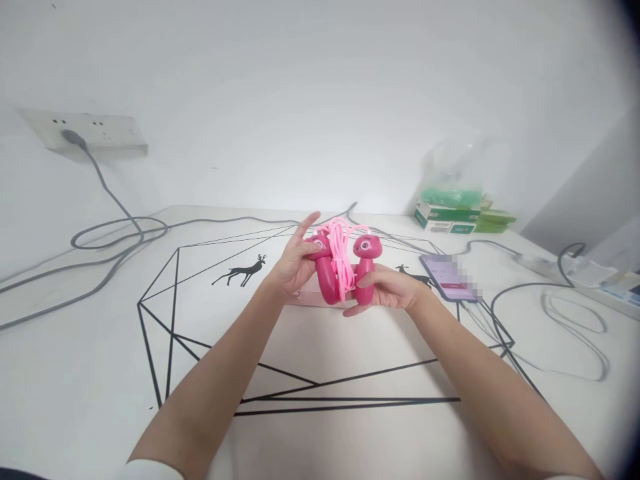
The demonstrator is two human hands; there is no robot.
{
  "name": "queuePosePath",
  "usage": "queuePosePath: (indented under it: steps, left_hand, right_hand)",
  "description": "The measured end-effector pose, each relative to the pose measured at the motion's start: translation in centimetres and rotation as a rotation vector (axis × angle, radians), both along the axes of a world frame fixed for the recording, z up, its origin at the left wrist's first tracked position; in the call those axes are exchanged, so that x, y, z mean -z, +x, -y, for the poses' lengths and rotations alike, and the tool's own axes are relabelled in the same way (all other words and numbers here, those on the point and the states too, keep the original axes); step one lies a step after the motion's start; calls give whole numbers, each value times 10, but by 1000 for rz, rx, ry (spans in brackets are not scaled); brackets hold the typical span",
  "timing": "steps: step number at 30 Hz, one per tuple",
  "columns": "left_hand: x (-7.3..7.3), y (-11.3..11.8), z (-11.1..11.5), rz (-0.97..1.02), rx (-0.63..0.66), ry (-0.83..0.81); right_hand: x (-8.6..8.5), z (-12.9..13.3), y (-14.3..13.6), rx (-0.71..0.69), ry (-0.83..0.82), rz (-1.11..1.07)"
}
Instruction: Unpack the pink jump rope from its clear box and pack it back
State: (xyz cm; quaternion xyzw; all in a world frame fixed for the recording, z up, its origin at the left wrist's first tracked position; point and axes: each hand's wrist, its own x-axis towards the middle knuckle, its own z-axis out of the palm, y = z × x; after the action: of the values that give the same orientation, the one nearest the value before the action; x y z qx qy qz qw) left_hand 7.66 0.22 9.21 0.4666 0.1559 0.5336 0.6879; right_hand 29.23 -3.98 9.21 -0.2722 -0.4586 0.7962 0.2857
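Note:
A pink jump rope (340,257) is held up over the middle of the table, its cord coiled in a bundle between two dark pink handles with animal-like heads. My left hand (296,263) grips the left handle near its head, with the index finger stretched upward. The right handle (365,267) is in my right hand (387,287), thumb in front and fingers behind. Below and behind the rope lies a pale pink flat object (317,297), partly hidden by the hands.
A phone (450,277) lies on the table right of my right hand. Green and white boxes (447,217) with a plastic bag stand at the back right. Grey cables (113,250) loop on the left; more cables and a power strip (595,277) lie right.

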Motion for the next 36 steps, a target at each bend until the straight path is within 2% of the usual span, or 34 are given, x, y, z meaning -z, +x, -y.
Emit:
queuePosePath:
  steps: [10,19,23,27,36]
  left_hand:
    - [-1,5,5,6,11,16]
    - [0,20,8,-12,-102,78]
    - [2,25,8,-2,-135,80]
    - [1,26,9,-22,-109,37]
    - [-21,10,16,-242,7,19]
  right_hand:
    - [4,-2,-2,19,13,31]
    - [-12,5,-12,157,102,157]
    - [-9,1,-13,237,121,193]
    - [-5,-2,-9,232,116,210]
    - [-11,-2,1,198,180,280]
